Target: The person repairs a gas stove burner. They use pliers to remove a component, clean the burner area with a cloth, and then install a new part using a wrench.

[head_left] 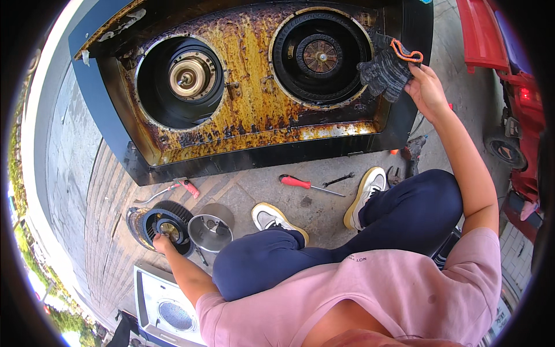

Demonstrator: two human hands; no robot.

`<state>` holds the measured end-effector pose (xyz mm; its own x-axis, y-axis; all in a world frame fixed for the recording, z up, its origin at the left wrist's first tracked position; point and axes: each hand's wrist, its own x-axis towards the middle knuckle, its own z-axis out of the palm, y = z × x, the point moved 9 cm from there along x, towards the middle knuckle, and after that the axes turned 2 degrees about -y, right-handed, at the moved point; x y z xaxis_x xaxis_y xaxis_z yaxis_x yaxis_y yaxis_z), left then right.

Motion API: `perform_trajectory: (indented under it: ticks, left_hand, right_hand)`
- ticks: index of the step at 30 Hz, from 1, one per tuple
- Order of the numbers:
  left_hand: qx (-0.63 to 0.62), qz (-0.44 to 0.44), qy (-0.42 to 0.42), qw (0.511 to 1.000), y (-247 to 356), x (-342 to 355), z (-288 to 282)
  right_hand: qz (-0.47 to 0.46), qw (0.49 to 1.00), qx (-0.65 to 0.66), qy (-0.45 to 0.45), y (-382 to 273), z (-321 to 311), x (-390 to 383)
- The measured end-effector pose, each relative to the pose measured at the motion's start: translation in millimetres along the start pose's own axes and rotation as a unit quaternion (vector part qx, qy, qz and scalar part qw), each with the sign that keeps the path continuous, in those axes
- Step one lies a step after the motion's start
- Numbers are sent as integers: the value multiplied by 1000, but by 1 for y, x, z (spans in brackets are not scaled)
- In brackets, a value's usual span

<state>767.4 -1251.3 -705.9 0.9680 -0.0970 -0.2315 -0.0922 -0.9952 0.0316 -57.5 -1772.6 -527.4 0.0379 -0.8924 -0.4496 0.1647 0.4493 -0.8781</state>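
Note:
My right hand [429,89] pinches a grey knit work glove [384,72] by its orange cuff. The glove hangs beside the right round opening of a grease-stained range hood [248,75]. Low on the left, my left hand [162,243] is closed on the near rim of a black fan wheel [151,222]; its fingers are partly hidden. In the hood's left opening a brass-coloured motor [188,78] with a shaft is exposed. A dark fan wheel [319,55] sits inside the right opening.
A metal cylinder [211,228] stands beside the loose fan wheel. On the pavement lie a red-handled screwdriver [296,182], a wrench [339,179], a red-handled tool [189,188] and a power drill [413,153]. A white panel [167,303] lies lower left; a red vehicle [483,37] stands right.

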Motion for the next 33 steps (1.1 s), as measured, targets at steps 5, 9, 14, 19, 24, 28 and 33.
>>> perform_trajectory:
  ticks: [5, 9, 14, 19, 24, 28, 33]
  left_hand:
    - [-87, -48, 97, 990, -24, -15, -51]
    - [-61, 59, 48, 995, -81, 33, -63]
    - [-231, -72, -137, 961, -45, -7, 30]
    - [-355, -282, 209, 867, -103, -12, -54]
    - [-619, -3, 358, 699, -24, 1, -220]
    - [-607, 300, 26, 736, 251, -110, -263]
    - [-544, 384, -341, 664, 500, -324, -159]
  right_hand:
    - [15, 1000, -2, 22, 4, -30, -7]
    - [33, 999, 15, -1, 16, -19, 5]
    - [41, 999, -21, 24, 8, 4, -10]
    - [48, 998, -32, 35, 14, 0, -8]
    - [52, 995, -68, 57, 17, -14, -20]
    - [82, 986, -121, 80, 35, -7, 10]
    - [82, 982, -93, 143, 72, 14, 74]
